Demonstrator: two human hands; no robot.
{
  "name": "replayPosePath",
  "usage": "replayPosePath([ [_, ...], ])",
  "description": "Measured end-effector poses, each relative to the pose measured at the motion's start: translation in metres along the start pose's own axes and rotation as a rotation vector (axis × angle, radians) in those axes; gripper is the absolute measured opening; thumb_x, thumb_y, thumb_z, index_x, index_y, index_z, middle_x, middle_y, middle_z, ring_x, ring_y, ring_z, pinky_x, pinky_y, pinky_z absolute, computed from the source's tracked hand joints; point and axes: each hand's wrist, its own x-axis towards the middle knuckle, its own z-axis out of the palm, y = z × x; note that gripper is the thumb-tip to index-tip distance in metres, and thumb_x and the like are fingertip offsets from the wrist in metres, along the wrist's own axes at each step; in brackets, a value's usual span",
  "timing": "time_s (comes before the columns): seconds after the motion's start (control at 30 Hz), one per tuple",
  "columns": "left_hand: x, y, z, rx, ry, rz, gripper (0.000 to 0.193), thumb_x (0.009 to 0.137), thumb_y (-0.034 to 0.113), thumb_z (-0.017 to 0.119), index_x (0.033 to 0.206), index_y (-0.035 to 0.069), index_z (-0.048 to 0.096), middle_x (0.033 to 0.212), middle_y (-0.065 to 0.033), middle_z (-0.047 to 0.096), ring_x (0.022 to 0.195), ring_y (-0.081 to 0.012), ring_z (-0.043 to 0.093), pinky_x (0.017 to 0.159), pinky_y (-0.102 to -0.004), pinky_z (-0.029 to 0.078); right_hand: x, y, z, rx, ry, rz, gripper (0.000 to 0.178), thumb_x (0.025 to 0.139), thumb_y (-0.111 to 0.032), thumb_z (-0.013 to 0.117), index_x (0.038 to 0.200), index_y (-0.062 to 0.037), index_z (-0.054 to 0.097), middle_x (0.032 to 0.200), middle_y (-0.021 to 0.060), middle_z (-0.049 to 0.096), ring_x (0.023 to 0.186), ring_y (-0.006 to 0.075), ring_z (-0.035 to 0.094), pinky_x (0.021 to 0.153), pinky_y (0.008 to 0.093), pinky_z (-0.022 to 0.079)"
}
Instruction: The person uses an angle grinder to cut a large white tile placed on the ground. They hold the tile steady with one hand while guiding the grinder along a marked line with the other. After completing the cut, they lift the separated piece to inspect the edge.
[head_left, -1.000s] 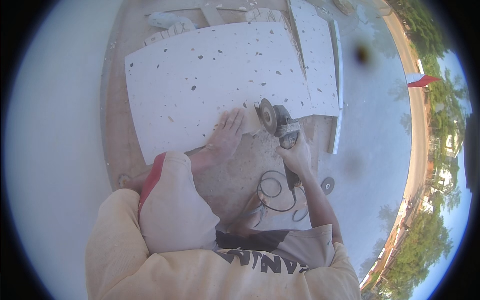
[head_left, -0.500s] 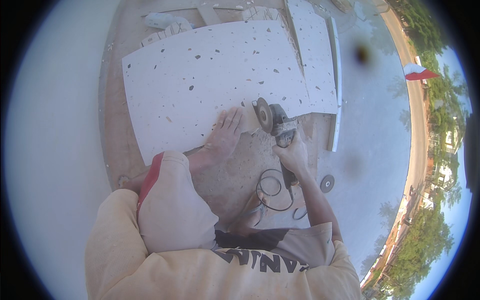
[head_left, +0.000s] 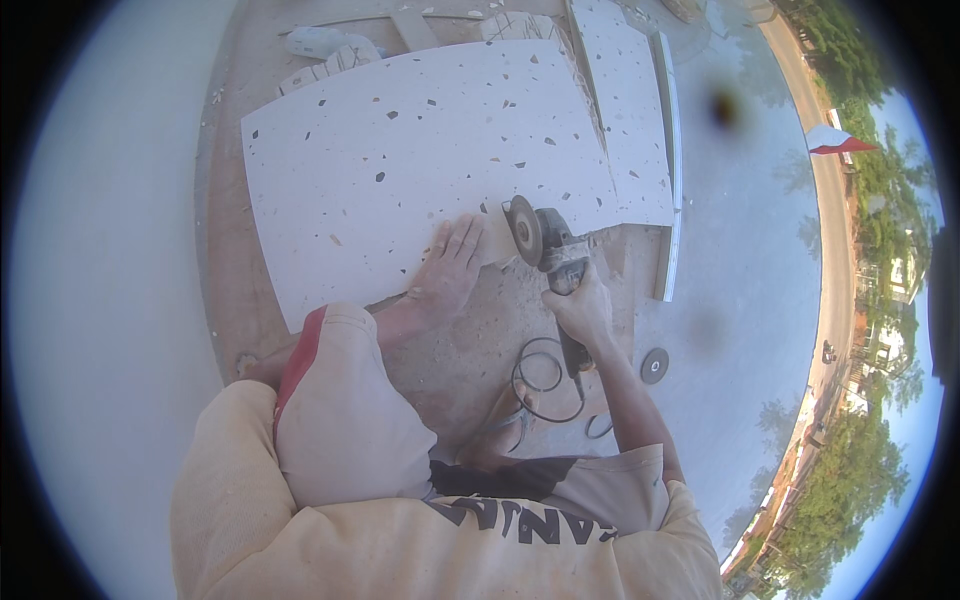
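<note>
A large white tile slab with dark flecks lies in front of me. My left hand rests on its near edge, palm down with the fingers stretched out. My right hand is wrapped round the body of an angle grinder. The grinder's disc stands on edge at the slab's near right part, just right of my left fingertips. Whether the disc touches the slab I cannot tell. A black cord runs from the grinder's rear end and loops on the ground.
A second flecked slab lies along the right, beside a pale metal strip. A loose dark disc is on the ground at right. Broken white pieces and a clear plastic bottle lie behind the slab. My foot is near the cord.
The grinder and my right hand have shifted very slightly to the left. My left hand stays on the slab, and the slab lies almost the same.
</note>
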Motion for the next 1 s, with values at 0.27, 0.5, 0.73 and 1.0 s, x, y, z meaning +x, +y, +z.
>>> replayPosePath([
  [0.27,0.0,0.0,-0.006,0.039,-0.055,0.0,0.07,0.094,0.011,0.053,0.156,-0.014,0.035,0.168,-0.0295,0.028,0.159,-0.0437,0.023,0.13,-0.0596,0.02,0.001,-0.003,0.001,-0.017,0.005,-0.009,0.07,0.074,-0.035,0.08,0.126,0.0041,0.052,0.105,0.0283,0.074,0.102,0.0456,0.072,0.09,0.0521,0.056],
  [0.5,0.0,0.0,-0.005,0.016,-0.062,0.002,0.07,0.094,0.011,0.053,0.156,-0.014,0.035,0.169,-0.0295,0.027,0.16,-0.0439,0.021,0.13,-0.0599,0.019,-0.001,-0.004,0.004,-0.039,0.046,-0.01,0.068,0.074,-0.035,0.08,0.123,0.0035,0.053,0.104,0.0283,0.074,0.102,0.0461,0.072,0.09,0.053,0.055],
  [0.73,0.0,0.0,-0.002,0.004,-0.027,0.005,0.07,0.093,0.01,0.053,0.156,-0.015,0.035,0.168,-0.0294,0.028,0.16,-0.0441,0.021,0.13,-0.0603,0.019,-0.001,-0.006,0.003,-0.039,0.044,0.003,0.068,0.073,-0.035,0.079,0.123,0.0041,0.053,0.105,0.0284,0.074,0.103,0.0467,0.071,0.09,0.0534,0.055],
  [1.0,0.0,0.001,-0.004,0.014,-0.057,-0.004,0.07,0.093,0.012,0.053,0.156,-0.014,0.036,0.168,-0.0289,0.029,0.16,-0.0437,0.022,0.13,-0.0595,0.019,-0.001,-0.007,0.001,-0.052,0.052,-0.01,0.07,0.073,-0.034,0.079,0.125,0.0045,0.053,0.108,0.0289,0.073,0.105,0.0464,0.071,0.091,0.0528,0.055],
])
